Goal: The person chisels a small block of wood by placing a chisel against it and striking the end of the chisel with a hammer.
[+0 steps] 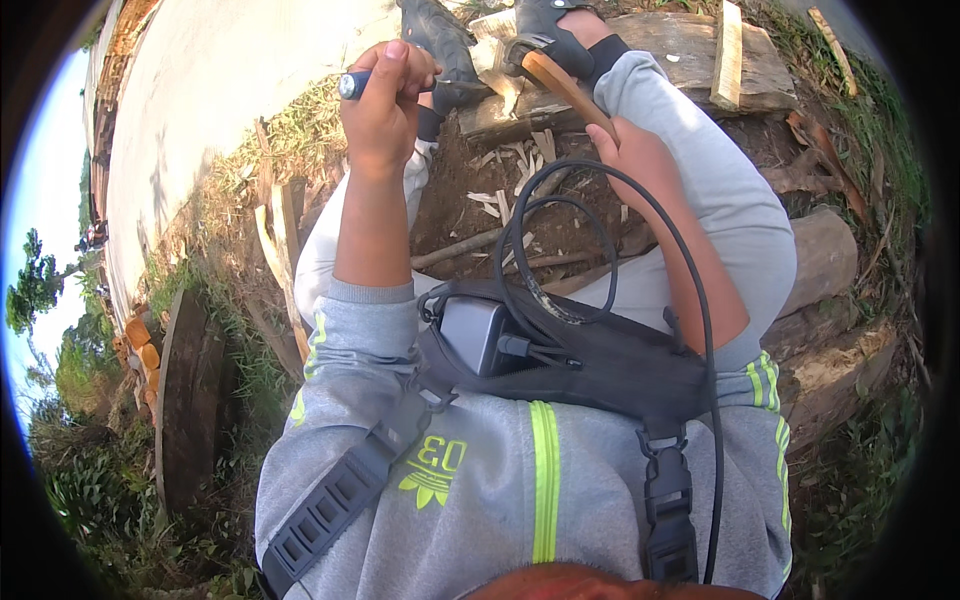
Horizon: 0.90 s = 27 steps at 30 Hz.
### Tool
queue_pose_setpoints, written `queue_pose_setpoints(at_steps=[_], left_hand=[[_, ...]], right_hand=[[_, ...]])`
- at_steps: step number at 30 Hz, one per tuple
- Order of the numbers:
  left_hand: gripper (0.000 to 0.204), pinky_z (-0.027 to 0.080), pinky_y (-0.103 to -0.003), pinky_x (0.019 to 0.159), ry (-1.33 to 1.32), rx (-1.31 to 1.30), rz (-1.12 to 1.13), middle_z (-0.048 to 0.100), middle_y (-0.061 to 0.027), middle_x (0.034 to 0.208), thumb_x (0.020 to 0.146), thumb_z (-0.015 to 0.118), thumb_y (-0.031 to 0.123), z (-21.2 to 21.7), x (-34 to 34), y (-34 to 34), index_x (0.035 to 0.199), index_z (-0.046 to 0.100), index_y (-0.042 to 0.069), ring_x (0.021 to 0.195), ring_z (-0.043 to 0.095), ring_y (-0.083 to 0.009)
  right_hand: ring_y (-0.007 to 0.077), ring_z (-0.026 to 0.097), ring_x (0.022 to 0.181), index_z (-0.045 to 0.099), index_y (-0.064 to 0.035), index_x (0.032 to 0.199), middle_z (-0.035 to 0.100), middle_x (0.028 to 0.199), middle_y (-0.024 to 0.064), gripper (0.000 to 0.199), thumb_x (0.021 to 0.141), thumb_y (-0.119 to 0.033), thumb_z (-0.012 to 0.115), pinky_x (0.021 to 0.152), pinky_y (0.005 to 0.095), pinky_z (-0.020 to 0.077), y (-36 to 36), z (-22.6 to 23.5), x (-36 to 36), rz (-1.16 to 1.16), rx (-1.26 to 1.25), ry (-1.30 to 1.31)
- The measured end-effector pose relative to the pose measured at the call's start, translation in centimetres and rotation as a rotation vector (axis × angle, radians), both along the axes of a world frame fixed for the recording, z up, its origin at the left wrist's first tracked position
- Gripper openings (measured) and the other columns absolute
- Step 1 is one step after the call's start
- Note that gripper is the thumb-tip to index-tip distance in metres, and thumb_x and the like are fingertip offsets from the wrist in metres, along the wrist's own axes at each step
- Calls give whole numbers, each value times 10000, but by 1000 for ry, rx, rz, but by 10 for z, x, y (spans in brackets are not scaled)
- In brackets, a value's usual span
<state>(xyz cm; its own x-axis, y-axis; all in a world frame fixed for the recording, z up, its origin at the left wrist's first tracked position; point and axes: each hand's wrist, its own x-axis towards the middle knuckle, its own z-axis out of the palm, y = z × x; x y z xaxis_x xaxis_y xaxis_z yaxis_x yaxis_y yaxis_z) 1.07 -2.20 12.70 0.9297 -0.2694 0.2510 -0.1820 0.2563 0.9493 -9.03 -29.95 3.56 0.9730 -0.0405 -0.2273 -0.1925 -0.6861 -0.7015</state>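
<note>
Raised at the upper left, my left hand [383,105] is closed round a blue-handled tool [355,85]. The round butt of its handle points left, and a thin metal part seems to run right past my fingers; its kind is unclear. Over my right knee, my right hand [635,155] grips the orange-brown handle of a wooden-handled tool [563,88]. Its dark metal head lies by my right shoe, and I cannot tell whether it is a hammer or a hatchet. A pale piece of split wood [497,72] is between my shoes, close to that head.
A thick log [690,60] lies across the ground by my feet, with a split stick [728,55] on it. Wood chips [490,203] litter the soil between my legs. Looped black cable [508,235] hangs from my waist bag [630,350]. More logs [825,262] lie at right.
</note>
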Motion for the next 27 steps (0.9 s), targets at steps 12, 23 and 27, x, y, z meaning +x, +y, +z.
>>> queue_pose_setpoints(at_steps=[12, 23, 27], left_hand=[[431, 366, -304, 595, 22, 106, 176, 489, 1, 631, 1093, 549, 196, -64, 28, -30, 674, 502, 106, 604, 443, -121], [406, 374, -276, 578, 83, 193, 208, 544, 22, 651, 1081, 615, 255, -61, 35, -33, 708, 583, 98, 603, 469, -77], [386, 391, -262, 571, 57, 296, 222, 583, 27, 671, 1068, 642, 299, -62, 34, -42, 751, 639, 78, 614, 502, -62]], right_hand=[[481, 670, 897, 670, 2, 1017, 691, 875, 274, 471, 1061, -455, 568, 758, 517, 503, -3, 6, 2, -25, 55, 105], [477, 661, 867, 656, 11, 1002, 683, 856, 264, 466, 1063, -443, 568, 753, 515, 495, -4, 8, 2, -18, 42, 85], [453, 657, 822, 655, 8, 1000, 674, 828, 246, 463, 1066, -442, 569, 736, 489, 496, -8, 12, -1, -62, 67, 73]])
